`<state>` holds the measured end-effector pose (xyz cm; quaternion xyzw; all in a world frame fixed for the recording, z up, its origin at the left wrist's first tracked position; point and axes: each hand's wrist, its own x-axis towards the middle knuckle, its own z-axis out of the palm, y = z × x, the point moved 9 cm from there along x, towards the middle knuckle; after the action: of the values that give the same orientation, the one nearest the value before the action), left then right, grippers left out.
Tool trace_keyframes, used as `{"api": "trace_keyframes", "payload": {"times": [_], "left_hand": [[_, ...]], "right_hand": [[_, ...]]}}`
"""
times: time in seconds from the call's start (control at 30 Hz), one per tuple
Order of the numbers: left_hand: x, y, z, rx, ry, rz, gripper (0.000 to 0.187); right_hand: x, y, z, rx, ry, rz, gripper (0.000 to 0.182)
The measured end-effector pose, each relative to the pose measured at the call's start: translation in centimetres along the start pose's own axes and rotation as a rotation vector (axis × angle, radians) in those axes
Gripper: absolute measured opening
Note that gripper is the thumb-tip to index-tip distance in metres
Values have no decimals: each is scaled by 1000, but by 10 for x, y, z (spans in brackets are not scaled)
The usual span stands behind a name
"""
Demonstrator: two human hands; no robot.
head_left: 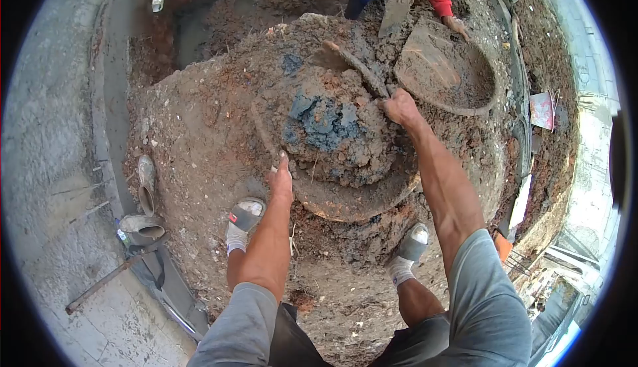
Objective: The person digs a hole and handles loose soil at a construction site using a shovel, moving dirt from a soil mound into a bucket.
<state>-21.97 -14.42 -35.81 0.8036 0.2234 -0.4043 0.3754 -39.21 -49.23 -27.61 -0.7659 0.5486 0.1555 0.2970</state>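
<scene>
A wide round pan (352,206), coated in mud, lies on the ground in front of my feet. Heaped in it is wet brown soil with a blue-grey clay lump (323,122) on top. My left hand (280,177) is closed on the pan's left rim, thumb on top. On the far right side, my right hand (401,108) is wrapped round the rim, where a muddy curved edge (359,66) runs up to the left. My fingertips are partly hidden on both sides.
A second muddy pan (478,78) lies at the upper right, with a co-worker's hand (456,26) at its rim. Behind are a shovel (397,4) and a water-filled pit (193,34). Boots (147,184) stand left; a long tool (109,280) lies lower left.
</scene>
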Motion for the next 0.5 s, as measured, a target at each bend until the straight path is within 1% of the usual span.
{"api": "trace_keyframes", "payload": {"times": [0.03,0.07,0.1,0.13,0.17,0.23,0.27,0.33,0.37,0.4,0.43,0.47,0.5], "left_hand": [[14,-12,8,22,-99,68,89],[4,-13,1,23,-104,94,89],[-8,-12,-1,15,-161,115,86],[-23,-12,-3,13,-215,126,84],[-40,-13,-11,20,-216,138,84],[-78,-24,-41,-74,-167,79,80],[-99,-26,-57,-52,-157,74,80],[-133,-19,-100,28,41,19,80],[-142,-12,-105,-15,-41,20,80],[-148,-13,-117,-21,-83,-11,76],[-154,-14,-130,-25,-124,-42,72],[-156,-18,-141,1,-121,-99,64],[-165,-15,-147,22,-162,-91,64]], "right_hand": [[-30,-16,-10,76,-39,-25,49],[-46,-10,-4,84,-37,37,49],[-63,-12,-2,81,-60,37,50],[-75,-8,2,128,-10,-12,51],[-91,-5,3,152,-104,47,52],[-124,-6,-4,219,-129,72,52],[-145,-5,-1,279,-159,94,52],[-177,4,13,290,-195,152,52],[-190,11,17,285,-208,205,52],[-208,13,16,331,-153,224,50],[-222,19,28,387,-185,266,48],[-242,15,19,389,-222,331,46],[-260,11,10,379,-231,388,46]]}}
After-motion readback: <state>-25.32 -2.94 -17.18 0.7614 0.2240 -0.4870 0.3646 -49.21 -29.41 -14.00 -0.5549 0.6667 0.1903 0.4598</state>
